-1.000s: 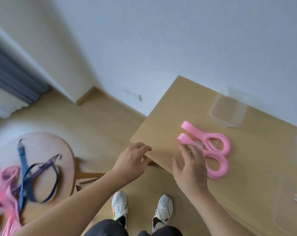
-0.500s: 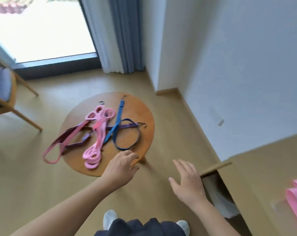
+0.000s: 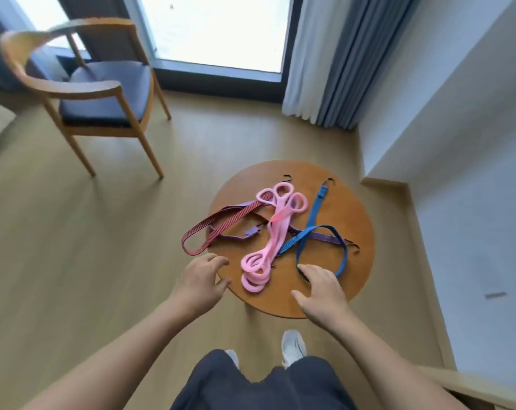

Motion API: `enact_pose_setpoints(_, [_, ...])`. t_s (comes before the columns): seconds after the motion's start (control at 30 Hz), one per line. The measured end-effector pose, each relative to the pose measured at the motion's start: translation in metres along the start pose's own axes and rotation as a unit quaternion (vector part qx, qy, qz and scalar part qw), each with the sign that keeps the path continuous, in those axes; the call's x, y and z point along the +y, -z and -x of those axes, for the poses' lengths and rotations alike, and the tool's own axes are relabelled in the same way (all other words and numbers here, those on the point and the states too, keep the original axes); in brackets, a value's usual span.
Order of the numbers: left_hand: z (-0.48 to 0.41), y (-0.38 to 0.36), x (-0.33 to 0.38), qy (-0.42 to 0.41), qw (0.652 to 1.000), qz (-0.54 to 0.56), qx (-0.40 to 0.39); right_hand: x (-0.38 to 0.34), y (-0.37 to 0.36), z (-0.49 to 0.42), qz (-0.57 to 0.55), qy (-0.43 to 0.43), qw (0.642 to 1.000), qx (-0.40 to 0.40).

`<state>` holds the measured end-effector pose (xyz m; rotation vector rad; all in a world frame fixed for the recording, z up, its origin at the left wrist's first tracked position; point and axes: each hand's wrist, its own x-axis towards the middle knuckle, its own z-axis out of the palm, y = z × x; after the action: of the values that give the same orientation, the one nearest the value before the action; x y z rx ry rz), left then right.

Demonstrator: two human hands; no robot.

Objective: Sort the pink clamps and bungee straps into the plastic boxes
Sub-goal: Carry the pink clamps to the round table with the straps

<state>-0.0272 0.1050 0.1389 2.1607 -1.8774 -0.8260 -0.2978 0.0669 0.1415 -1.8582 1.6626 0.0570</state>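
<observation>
Left hand: the left hand [image 3: 202, 279] is hovering over the near-left edge of the round table [image 3: 344, 202]. Its fingers are curling loosely and are holding nothing.
Right hand: the right hand [image 3: 321, 288] is reaching over the near side of the table, palm down, with the fingers spread wide and nothing in them. Its fingertips [image 3: 303, 269] are lying at the near end of the blue strap; it is not possible to tell if they are touching it.
Pink clamps: the pink clamps [image 3: 262, 241] are lying in a pile in the middle of the table, between the two hands and a little beyond them. Some ring handles are pointing to the near edge, others to the far side.
Blue strap: the blue strap [image 3: 311, 223] is running from a hook at the far edge down to a loop near the right hand, just beside the clamps.
Red striped strap: the red striped strap [image 3: 218, 226] is coming out from under the clamps, and its loop is hanging over the left edge of the table.
Purple strap: the purple strap [image 3: 324, 238] is passing under the clamps and the blue strap.
Surroundings: a wooden chair [image 3: 103, 90] with a dark seat is standing on the floor [image 3: 73, 232] at the far left. A curtain [image 3: 324, 54] is hanging beside the window [image 3: 215, 25]. The person's shoes [image 3: 293, 346] are showing below the table.
</observation>
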Motion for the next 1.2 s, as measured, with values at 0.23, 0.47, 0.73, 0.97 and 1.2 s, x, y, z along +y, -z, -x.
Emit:
enact_pose_setpoints(0.23, [-0.042,-0.011,-0.007,0.075,0.996,0.039,0.007,-0.019,-0.003,-0.112,-0.116,-0.071,0.987,-0.081])
enact_pose_setpoints(0.47, [-0.08,-0.038,0.01,0.165,0.984,0.06,0.004,-0.006,-0.043,-0.234,-0.208,-0.171,0.954,-0.135])
enact_pose_setpoints(0.73, [-0.115,-0.065,0.037,0.186,0.978,0.096,0.003,0.002,-0.057,-0.246,-0.136,-0.085,0.974,-0.159])
enact_pose_setpoints(0.97, [-0.151,-0.056,0.068,0.025,0.991,0.133,-0.019,-0.008,0.019,-0.18,-0.224,0.075,0.961,-0.146])
enact_pose_setpoints(1.2, [-0.16,-0.044,0.092,-0.02,0.983,0.175,0.061,-0.006,0.062,-0.171,-0.361,0.073,0.909,-0.196])
